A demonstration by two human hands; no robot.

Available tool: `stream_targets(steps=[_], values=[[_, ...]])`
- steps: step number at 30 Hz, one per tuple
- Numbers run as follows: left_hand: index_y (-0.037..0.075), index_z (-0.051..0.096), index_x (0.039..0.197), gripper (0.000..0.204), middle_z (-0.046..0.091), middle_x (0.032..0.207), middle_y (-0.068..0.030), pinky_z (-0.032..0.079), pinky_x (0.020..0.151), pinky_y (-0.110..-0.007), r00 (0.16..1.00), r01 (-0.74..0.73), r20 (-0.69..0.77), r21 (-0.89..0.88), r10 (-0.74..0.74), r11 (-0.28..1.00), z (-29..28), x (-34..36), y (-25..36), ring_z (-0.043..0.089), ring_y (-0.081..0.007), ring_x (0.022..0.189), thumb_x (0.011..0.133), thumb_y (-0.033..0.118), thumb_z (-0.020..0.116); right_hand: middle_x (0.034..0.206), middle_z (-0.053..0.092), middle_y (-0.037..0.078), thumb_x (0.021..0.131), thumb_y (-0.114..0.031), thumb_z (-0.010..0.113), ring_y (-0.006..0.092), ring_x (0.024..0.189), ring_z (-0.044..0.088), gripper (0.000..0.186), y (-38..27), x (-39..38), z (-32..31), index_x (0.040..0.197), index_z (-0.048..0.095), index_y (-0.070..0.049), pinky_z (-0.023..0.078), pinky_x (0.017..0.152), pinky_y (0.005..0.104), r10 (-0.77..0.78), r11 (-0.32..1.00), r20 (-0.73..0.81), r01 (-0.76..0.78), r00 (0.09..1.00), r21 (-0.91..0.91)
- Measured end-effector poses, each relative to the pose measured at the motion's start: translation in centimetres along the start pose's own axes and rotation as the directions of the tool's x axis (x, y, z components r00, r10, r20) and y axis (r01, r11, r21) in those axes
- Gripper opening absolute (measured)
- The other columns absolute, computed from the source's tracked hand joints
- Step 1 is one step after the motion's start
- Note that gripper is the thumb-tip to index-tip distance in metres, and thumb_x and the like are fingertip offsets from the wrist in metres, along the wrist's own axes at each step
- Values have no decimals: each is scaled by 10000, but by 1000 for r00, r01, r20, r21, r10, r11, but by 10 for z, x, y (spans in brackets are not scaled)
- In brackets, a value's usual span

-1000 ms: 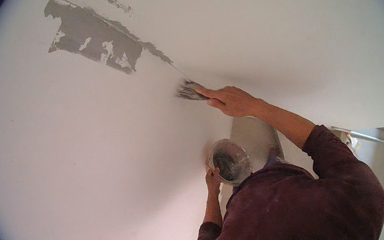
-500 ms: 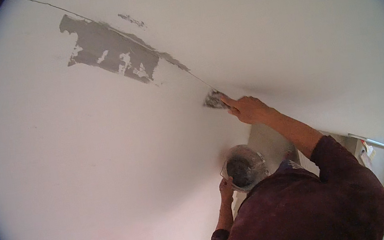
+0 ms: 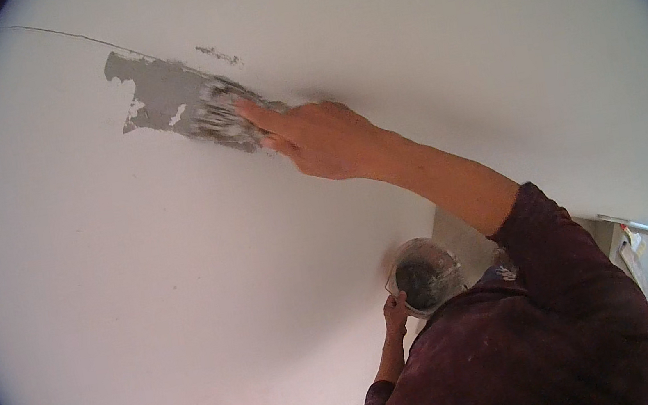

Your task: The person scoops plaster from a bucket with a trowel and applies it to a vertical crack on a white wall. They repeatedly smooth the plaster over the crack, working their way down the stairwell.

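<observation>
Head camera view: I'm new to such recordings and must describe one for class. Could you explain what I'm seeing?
There is no machine here, only a person's two bare hands. A wide fisheye camera worn on the person's head looks down at them, which explains the round dark border. The pale surface carries a ragged grey patch. The right hand holds a flat, streaked tool at that patch; it is somewhat blurred. Lower down, the left hand holds a smeared bucket, dark inside.
</observation>
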State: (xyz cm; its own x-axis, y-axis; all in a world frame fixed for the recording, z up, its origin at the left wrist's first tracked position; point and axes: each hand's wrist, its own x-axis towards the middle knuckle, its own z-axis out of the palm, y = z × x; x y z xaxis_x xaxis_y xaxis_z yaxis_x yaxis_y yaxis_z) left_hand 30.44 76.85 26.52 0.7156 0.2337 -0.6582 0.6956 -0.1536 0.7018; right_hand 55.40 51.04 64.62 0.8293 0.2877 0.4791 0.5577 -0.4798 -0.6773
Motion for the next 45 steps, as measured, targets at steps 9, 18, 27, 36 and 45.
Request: stream_targets(steps=[9,18,27,36,45], values=[[25,569,902,290,544,798,-22,437,661,-315,997,-35,69,66,30,997,7,0,-6,490,-134,742,936,310,609,868,636,193,1009,-302,405,377,769,639,553,110,-86,73,1501,183,-183,511,709,513,207,978,199,-205,958,-29],[20,626,1036,328,614,884,-43,487,676,-322,996,-81,58,158,73,984,14,11,-22,571,-154,796,945,332,581,1020,625,225,1016,-270,392,390,905,624,568,42,-89,11,1515,155,-137,469,868,482,-15,986,123,-6,992,165],[-1,614,1130,387,638,971,-93,471,757,-355,979,-149,162,134,126,980,6,-6,14,594,-210,874,915,321,616,889,609,196,1024,-233,376,328,771,593,557,-94,59,-53,1509,162,-64,471,763,445,-243,969,-312,242,918,-42],[11,568,1227,400,602,1161,-129,436,900,-382,885,-396,302,93,353,914,7,-3,30,572,-240,1033,913,258,596,766,584,183,1037,-280,322,304,743,589,540,-111,55,-66,1525,153,-123,457,807,415,-71,997,-224,65,972,-35],[35,582,1204,353,618,1068,-88,447,877,-376,807,-424,507,142,302,894,2,13,51,580,-227,980,880,171,609,951,626,204,1044,-322,272,333,903,610,500,-106,-17,-71,1504,252,-127,436,907,466,27,973,-93,-48,995,-227]])
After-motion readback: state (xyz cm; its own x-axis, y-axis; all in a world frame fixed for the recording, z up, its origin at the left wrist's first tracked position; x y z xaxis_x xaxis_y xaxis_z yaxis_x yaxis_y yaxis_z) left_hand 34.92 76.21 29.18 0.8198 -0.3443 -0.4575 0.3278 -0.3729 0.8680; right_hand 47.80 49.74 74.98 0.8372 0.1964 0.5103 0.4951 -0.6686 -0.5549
